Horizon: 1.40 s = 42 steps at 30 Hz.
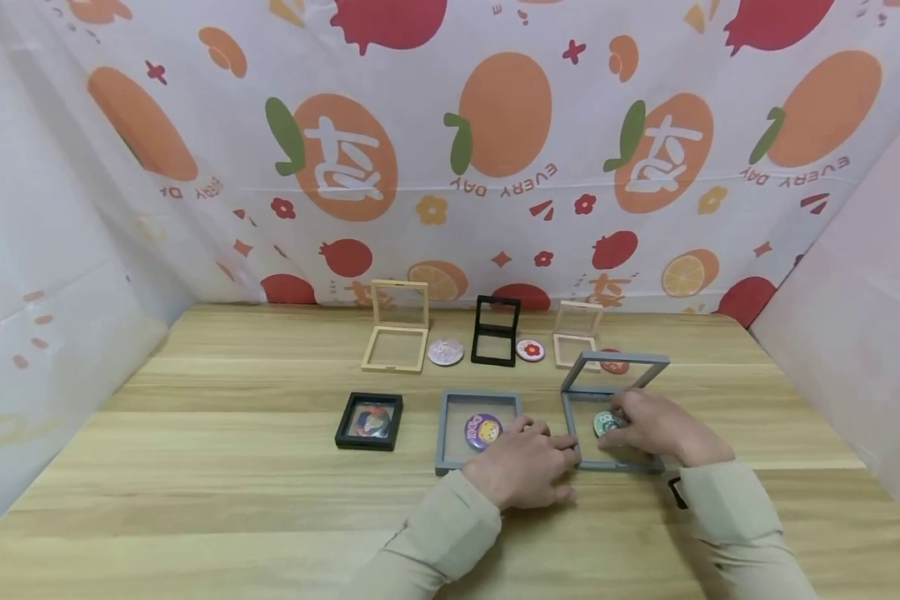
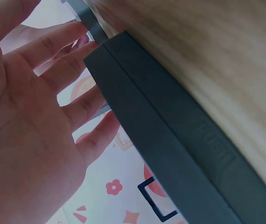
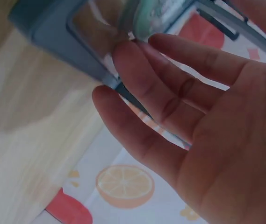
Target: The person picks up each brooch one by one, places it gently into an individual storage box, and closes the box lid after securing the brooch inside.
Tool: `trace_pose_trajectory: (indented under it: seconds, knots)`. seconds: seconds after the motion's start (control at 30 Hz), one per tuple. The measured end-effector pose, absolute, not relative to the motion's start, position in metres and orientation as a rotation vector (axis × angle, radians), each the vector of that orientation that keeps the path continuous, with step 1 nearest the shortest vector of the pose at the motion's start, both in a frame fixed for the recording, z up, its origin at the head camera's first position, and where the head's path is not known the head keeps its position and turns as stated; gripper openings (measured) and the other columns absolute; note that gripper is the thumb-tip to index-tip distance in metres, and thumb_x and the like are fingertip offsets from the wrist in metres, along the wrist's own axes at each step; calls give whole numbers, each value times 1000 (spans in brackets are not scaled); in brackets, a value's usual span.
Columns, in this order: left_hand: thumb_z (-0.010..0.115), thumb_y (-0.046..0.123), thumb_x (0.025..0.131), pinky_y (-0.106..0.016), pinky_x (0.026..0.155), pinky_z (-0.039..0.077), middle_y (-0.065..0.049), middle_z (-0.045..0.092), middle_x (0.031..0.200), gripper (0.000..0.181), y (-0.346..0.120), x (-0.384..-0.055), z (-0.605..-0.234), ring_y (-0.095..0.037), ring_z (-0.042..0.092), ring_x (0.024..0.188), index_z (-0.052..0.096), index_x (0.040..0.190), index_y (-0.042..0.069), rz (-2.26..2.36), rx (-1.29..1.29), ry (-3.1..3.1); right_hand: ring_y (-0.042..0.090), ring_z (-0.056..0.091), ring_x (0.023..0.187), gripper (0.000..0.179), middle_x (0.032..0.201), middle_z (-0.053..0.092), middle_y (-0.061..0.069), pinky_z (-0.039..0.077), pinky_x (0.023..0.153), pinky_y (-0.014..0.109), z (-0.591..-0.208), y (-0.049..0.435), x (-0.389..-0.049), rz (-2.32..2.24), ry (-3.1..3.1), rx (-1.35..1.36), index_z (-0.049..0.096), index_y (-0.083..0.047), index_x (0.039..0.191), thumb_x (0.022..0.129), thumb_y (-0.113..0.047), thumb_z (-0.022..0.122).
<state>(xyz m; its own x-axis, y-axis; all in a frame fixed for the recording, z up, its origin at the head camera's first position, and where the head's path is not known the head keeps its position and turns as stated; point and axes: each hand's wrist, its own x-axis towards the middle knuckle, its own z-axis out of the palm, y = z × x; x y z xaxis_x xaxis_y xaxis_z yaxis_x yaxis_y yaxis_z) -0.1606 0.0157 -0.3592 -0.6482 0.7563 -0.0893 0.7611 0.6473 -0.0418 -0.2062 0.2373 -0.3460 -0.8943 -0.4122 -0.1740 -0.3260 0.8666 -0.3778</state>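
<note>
A grey display frame [image 1: 570,425] stands hinged open on the right, with its lid raised. Above its clear lower film is a round mint-green badge [image 1: 606,423], whose edges my right hand [image 1: 656,425] pinches between thumb and fingers. The same badge [image 3: 158,18] appears beyond the fingertips in the right wrist view. My left hand [image 1: 525,467] spreads its fingers, the tips touching the left edge of that open frame. Beside the left hand lies a shut grey frame [image 1: 443,433] with a purple bear badge [image 1: 483,432] inside it.
A small black frame [image 1: 369,422] holding a picture badge lies at left. Along the back stand open frames: beige [image 1: 393,348], black [image 1: 494,331] and pale pink [image 1: 576,337]. Near them lie a lilac badge [image 1: 446,352], a flower badge [image 1: 530,350] and a red badge [image 1: 614,362].
</note>
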Motion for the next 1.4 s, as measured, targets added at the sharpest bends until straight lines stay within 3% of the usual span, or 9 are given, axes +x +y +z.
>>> trace_pose_trajectory:
  seconds: [0.1,0.33,0.43,0.53,0.7,0.93,1.4]
  knots:
    - [61,50,99,-36,109,38,10,55,146,44,16,-162,-358,-15,55,125,66,136,26,-118,1311,2808,14,43,60,28,67,48,-1,37,55,30,-342,248,-208,-565,2768,-593,58,-5,81,86,-20,81]
    - [62,41,101,-43,105,45,2,69,126,31,14,-177,-341,-18,62,118,73,122,20,108,1297,3013,31,64,83,33,89,67,19,55,73,49,-320,287,-214,-531,2891,-623,63,20,105,94,-11,70]
    - [62,38,102,-42,96,51,1,73,116,28,13,-183,-333,-18,66,106,74,116,17,208,1247,3137,32,65,82,26,89,68,19,54,72,51,-312,298,-213,-556,2977,-562,64,17,103,100,-9,61]
    - [61,36,102,-39,86,54,1,73,106,26,13,-190,-327,-17,66,95,74,112,15,295,1187,3226,26,62,75,26,84,65,12,51,66,45,-306,301,-212,-604,3038,-484,64,13,100,104,-10,53]
    - [64,34,101,-35,74,57,0,72,100,26,14,-198,-324,-16,66,90,73,111,12,385,1094,3316,21,58,73,32,79,60,7,46,64,38,-299,296,-215,-669,3068,-437,64,8,99,109,-18,46]
    - [65,35,101,-32,68,58,-3,73,106,31,17,-204,-325,-18,67,90,71,119,11,430,1072,3338,33,59,90,45,101,68,20,48,78,50,-297,285,-219,-675,3084,-370,67,10,113,109,-30,47]
    - [64,35,101,-25,59,51,-5,73,101,34,26,-210,-326,-18,65,80,68,123,9,471,1013,3326,30,58,84,45,94,67,15,48,74,46,-300,278,-228,-698,3078,-418,68,9,109,108,-30,48]
